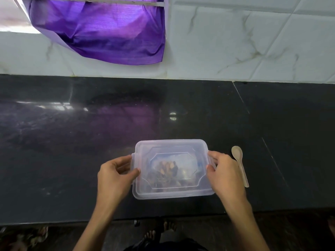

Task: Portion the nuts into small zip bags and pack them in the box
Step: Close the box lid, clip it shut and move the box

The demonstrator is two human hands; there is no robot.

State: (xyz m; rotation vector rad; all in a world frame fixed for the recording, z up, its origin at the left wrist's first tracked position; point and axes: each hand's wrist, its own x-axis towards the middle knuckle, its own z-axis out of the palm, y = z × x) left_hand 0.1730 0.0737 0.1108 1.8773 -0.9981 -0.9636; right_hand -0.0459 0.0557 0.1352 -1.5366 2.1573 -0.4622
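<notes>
A clear plastic box (172, 193) with its translucent lid on sits near the front edge of the black counter. Through the lid I make out bagged nuts (167, 169), brown and blurred. My left hand (116, 175) grips the box's left side, thumb on the lid and fingers by the side clip. My right hand (223, 173) grips the right side the same way, fingers curled around the right clip.
A pale wooden spoon (239, 163) lies on the counter (72, 142) just right of my right hand. A white tiled wall (235, 42) rises behind, with a purple cloth (101, 29) hanging at upper left. The counter's front edge is close below the box.
</notes>
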